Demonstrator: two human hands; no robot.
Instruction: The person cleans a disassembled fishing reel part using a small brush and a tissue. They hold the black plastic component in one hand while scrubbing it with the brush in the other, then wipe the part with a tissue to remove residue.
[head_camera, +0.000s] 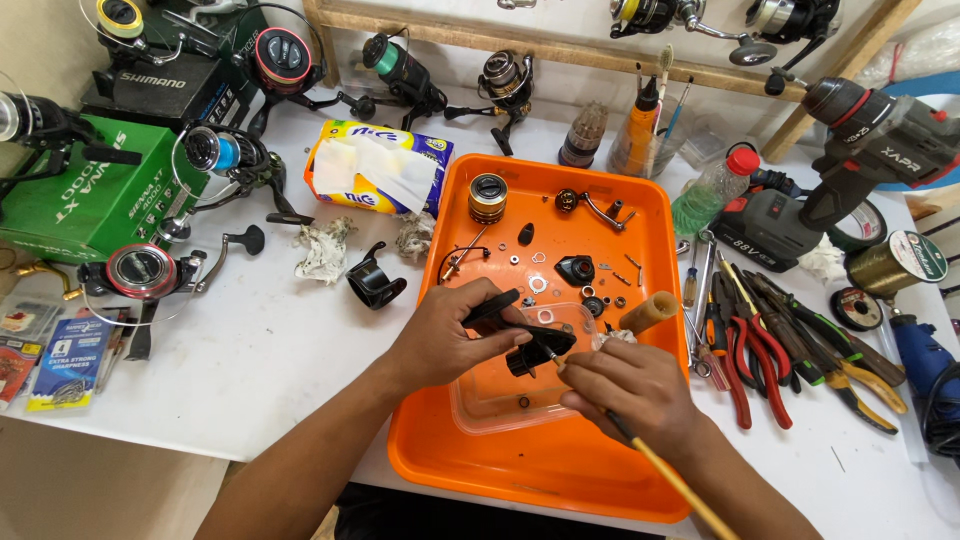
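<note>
L hand (447, 338) pinching black reel part (538, 348), R hand (632, 392) gripping thin brush (655, 467), over orange tray (560, 465)

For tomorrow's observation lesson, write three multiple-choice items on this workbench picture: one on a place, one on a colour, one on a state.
1. Where does the gold spool sit?
A. In the tray's far left corner
B. On the green box
C. Among the pliers

2. What colour is the tray?
A. Blue
B. Orange
C. White

3. What is the right hand doing?
A. Resting flat, empty
B. Gripping a thin yellow-handled tool
C. Lifting the drill

Answers: 1 A, the spool stands inside the tray near its far left corner. 2 B, its rim and floor are orange. 3 B, the fingers close around the tool, tip at the black part in the left hand.
</note>
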